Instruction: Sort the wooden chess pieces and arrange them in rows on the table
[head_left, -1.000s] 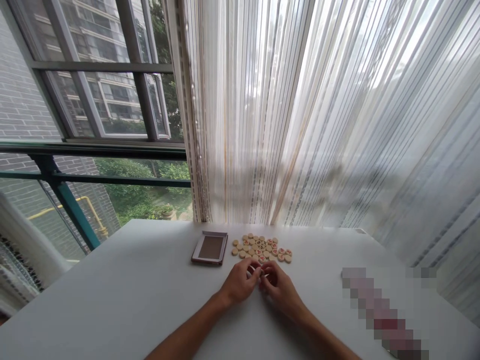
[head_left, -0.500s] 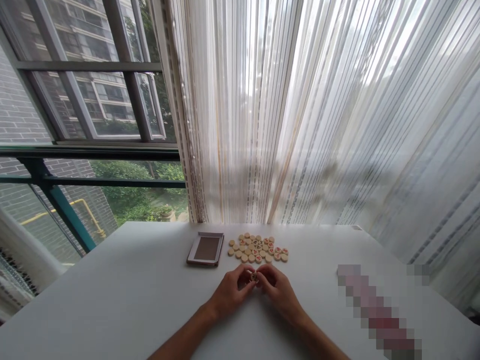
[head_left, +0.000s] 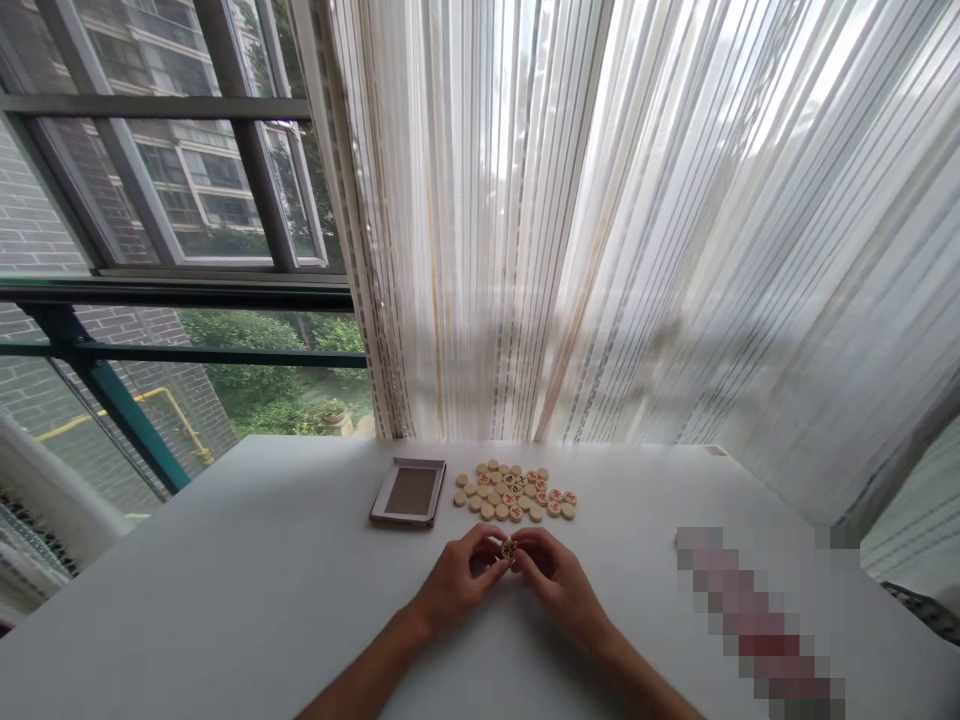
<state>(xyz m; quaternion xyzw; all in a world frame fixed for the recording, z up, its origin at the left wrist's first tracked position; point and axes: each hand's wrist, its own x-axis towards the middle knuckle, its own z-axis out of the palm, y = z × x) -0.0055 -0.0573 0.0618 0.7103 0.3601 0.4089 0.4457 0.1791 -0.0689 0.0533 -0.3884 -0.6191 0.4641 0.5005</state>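
Observation:
My left hand [head_left: 457,582] and my right hand [head_left: 555,578] meet over the white table [head_left: 240,600], fingertips pinched together on one round wooden chess piece [head_left: 508,548] with a dark mark on its face. Just beyond them lies a flat cluster of several round wooden chess pieces [head_left: 514,490], some marked in red, some in black. To the left of the cluster lies a shallow open box [head_left: 409,492] with a brown inside and a pale rim.
Sheer striped curtains [head_left: 637,230] hang behind the table's far edge. A window with a green railing [head_left: 112,350] is at the left. A blurred-out patch [head_left: 757,620] lies on the table's right side.
Both hands have drawn a little back from the cluster toward me, and the piece now shows between the fingertips. The view has shifted slightly.

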